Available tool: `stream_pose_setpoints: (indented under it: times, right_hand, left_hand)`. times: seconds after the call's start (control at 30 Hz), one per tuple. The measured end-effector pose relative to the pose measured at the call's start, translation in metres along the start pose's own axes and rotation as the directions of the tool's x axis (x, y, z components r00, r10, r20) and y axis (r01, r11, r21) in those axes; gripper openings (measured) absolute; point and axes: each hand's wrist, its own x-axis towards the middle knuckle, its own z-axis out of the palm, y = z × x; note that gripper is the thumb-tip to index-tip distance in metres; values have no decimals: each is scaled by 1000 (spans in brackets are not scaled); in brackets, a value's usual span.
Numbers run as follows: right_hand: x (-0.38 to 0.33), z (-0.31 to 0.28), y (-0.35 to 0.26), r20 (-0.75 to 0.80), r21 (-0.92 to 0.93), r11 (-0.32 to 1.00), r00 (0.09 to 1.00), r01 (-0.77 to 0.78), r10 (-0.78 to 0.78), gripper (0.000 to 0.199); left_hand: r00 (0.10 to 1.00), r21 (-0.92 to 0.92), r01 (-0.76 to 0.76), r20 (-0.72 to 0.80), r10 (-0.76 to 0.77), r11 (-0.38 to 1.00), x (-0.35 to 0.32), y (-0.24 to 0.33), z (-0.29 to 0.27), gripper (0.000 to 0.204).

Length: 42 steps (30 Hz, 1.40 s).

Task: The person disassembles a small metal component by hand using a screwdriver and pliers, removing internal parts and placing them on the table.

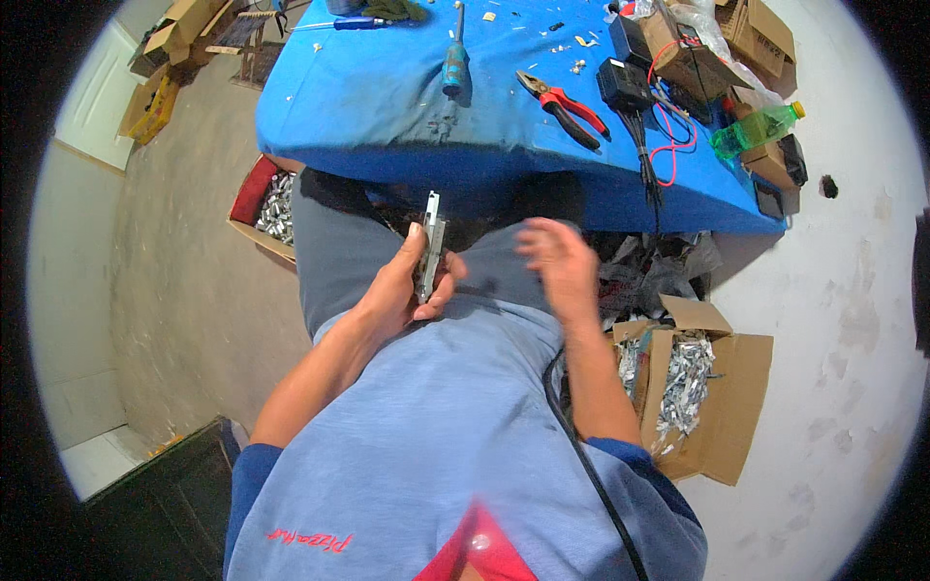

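Observation:
My left hand (400, 278) is closed round a narrow, silvery metal part (432, 242), held upright over my lap. The part has a notched upper end and small details along one side; its exact kind is not clear. To the right, my right hand (559, 254) hovers above my thigh, slightly blurred, its fingers loosely bent and apart. Nothing shows in it. On the blue-covered table (358, 107) ahead lie a screwdriver (454, 68) with a teal handle and pliers (562, 108) with red and black handles.
Black power adapters (625, 85) with cables and a green bottle (758, 131) crowd the table's right side. A carton (736, 407) of metal pieces stands at my right, and a box (254, 198) of small metal cylinders at my left. A black cable (591, 474) crosses my shirt.

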Motion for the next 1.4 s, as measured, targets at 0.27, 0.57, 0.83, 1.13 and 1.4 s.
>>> stream_pose_setpoints:
  times: [0.27, 0.57, 0.83, 1.13, 1.4]
  right_hand:
    - [29, 81, -45, 348, 446, 869, 936, -212, 50, 19]
    - [33, 77, -39, 241, 616, 753, 966, -230, 97, 15]
    - [40, 68, -33, 362, 740, 609, 932, -286, -2, 11]
    - [41, 70, -19, 238, 650, 733, 970, -201, 54, 19]
    - [57, 62, -36, 261, 641, 738, 964, -211, 49, 24]
  left_hand:
    - [999, 183, -28, -41, 36, 983, -6, 2, 1, 80]
    - [998, -164, 58, -4, -59, 985, -6, 2, -13, 54]
    - [1000, -105, -7, -13, 6, 994, -9, 2, -16, 42]
    - [995, 99, -50, -81, 58, 994, -4, -2, -12, 43]
    - [999, -2, -9, -45, 8, 1000, -4, 3, -11, 45]
